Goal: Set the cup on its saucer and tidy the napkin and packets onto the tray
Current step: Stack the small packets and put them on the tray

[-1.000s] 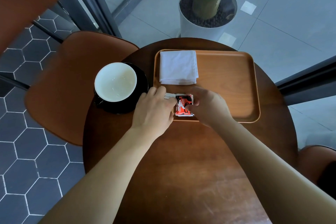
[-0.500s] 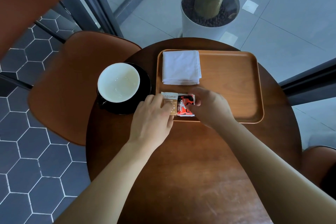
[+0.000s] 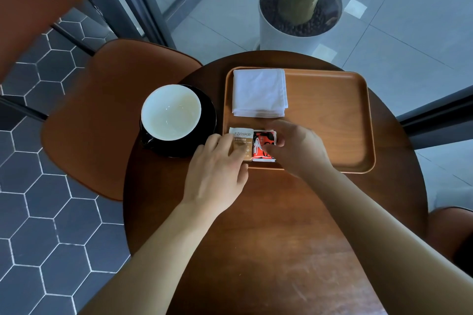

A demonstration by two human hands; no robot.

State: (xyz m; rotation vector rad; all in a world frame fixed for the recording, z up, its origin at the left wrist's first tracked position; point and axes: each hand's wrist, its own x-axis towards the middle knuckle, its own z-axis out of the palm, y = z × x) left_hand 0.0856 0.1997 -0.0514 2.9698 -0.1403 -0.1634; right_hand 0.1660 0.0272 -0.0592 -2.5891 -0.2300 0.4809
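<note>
Mid-frame, your left hand (image 3: 217,169) presses the tan packet (image 3: 240,144) flat while your right hand (image 3: 294,148) pinches the red packet (image 3: 261,147) on the tray's (image 3: 332,120) near-left corner; next, prob. square both w/ the napkin (image 3: 258,92).

Left hand (image 3: 217,174) and right hand (image 3: 297,151): bare, no gloves, rings or watch; both forearms uncovered, no sleeves in view

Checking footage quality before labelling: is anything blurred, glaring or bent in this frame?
Head view: the right hand is motion-smeared over the red packet; the tan packet print stays readable; soft glare on the cup interior; wide-angle bending curves the window frames; even daylight, faint shadows.
</note>
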